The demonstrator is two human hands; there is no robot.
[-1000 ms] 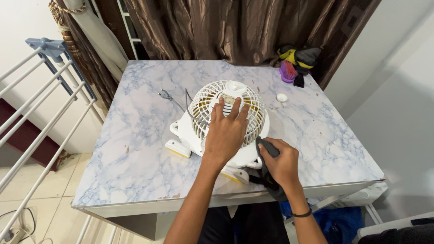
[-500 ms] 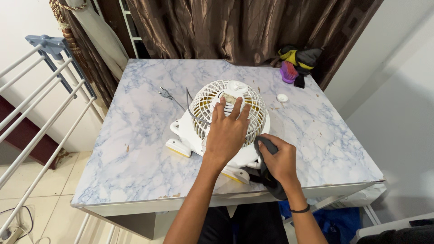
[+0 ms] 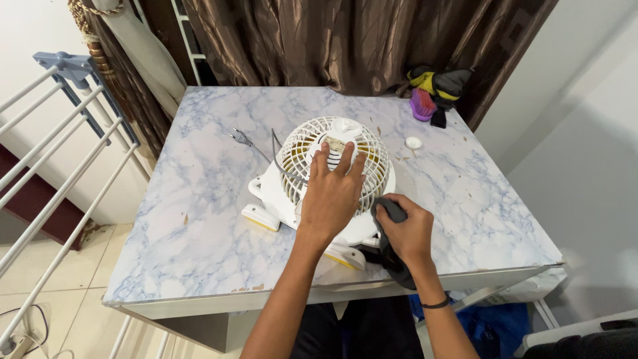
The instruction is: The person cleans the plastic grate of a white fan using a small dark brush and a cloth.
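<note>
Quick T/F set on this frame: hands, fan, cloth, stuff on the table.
1. The left hand lies flat on the white fan grille. True.
2. The right hand holds a screwdriver. False: it grips a dark grey cloth against the fan's near right edge.
3. The fan's plug lies loose on the marble-pattern table. True.
4. The fan stands upright on its base. False: it lies grille up.
5. A small white cap sits on the table to the right of the fan. True.
</note>
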